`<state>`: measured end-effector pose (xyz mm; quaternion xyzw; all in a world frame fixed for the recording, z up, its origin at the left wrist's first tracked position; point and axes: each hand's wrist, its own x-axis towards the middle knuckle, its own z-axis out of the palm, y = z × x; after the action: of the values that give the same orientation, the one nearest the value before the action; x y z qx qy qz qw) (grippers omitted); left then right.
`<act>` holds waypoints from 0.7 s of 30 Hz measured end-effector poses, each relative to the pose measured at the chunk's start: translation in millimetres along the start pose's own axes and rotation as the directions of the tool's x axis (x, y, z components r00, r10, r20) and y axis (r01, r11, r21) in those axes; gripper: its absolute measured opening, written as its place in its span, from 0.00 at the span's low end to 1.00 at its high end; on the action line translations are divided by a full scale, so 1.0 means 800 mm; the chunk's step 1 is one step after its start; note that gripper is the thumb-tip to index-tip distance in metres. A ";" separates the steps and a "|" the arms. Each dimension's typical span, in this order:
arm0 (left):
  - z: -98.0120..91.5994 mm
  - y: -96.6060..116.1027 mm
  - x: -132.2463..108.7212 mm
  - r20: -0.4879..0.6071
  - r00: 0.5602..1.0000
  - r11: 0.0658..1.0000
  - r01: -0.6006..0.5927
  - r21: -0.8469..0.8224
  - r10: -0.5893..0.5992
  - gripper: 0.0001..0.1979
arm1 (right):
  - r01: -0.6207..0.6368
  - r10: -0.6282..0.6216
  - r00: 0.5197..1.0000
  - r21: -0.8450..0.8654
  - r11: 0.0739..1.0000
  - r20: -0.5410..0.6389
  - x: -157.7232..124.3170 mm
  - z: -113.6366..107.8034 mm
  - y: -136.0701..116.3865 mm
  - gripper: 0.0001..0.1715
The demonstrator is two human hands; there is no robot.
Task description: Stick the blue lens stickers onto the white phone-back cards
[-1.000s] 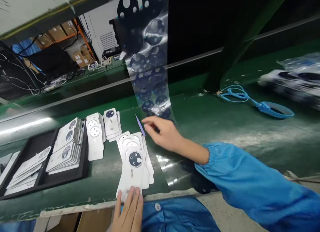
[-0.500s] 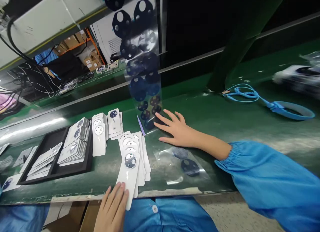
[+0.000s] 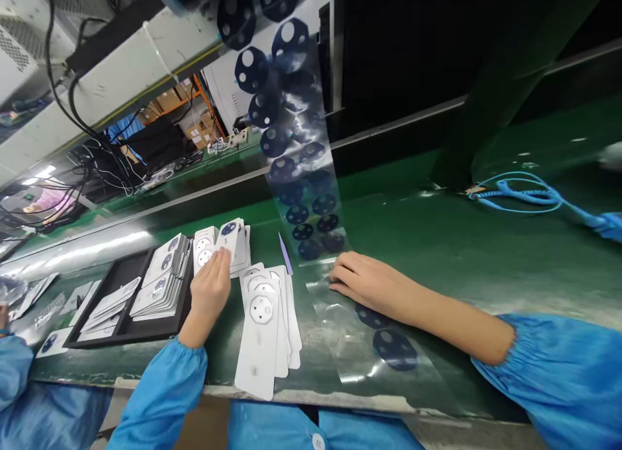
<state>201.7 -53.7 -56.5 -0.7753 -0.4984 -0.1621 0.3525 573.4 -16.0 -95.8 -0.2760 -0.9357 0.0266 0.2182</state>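
Note:
My left hand (image 3: 210,291) is at the back left, fingers closed on a white card (image 3: 232,233) with a dark disc at its top, leaning on a small stack. My right hand (image 3: 367,281) lies on the clear film strip (image 3: 315,210), its fingers bent and closed on the film; the fingertips are partly hidden. Dark discs with round holes run in two rows along the film. A fanned pile of white cards (image 3: 260,349) lies between my hands, its top card bearing a pale disc. Behind it is a thin purple pointed tool (image 3: 286,253).
A black tray (image 3: 124,338) at left holds several stacks of cards. Loose cards (image 3: 54,343) lie left of it, near another person's blue sleeve (image 3: 14,366). A coiled blue cord (image 3: 529,194) lies far right. A dark post (image 3: 461,146) stands behind the bench.
My left hand has moved from the fanned pile's front end up to the card stack behind. My right hand's spread fingers have drawn together on the film. The view has shifted.

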 end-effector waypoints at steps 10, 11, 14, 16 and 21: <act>0.031 0.022 0.017 0.282 0.954 0.993 0.114 -0.035 -0.099 0.15 | -0.122 -0.034 0.908 0.341 0.932 0.418 -0.026 -0.038 0.015 0.48; 0.027 0.023 0.018 0.277 0.954 0.990 0.136 -0.047 -0.118 0.14 | -0.122 -0.020 0.919 0.331 0.936 0.394 -0.026 -0.032 0.017 0.46; 0.017 0.030 0.024 0.231 0.961 0.977 0.180 -0.115 -0.150 0.14 | -0.107 0.041 0.971 0.280 0.954 0.234 -0.021 -0.014 0.016 0.39; 0.011 0.037 0.027 0.193 0.971 0.966 0.178 -0.188 -0.141 0.13 | -0.087 0.060 0.991 0.234 0.968 0.119 -0.018 -0.008 0.014 0.35; 0.005 0.052 0.025 0.104 0.990 0.918 0.130 -0.374 -0.098 0.10 | -0.066 0.069 0.998 0.169 0.983 -0.014 -0.017 -0.008 0.010 0.24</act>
<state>246.9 -48.4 -63.3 -0.8045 -0.5162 -0.2432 0.1646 590.2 -17.0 -96.6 -0.2883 -0.9180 0.1102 0.2489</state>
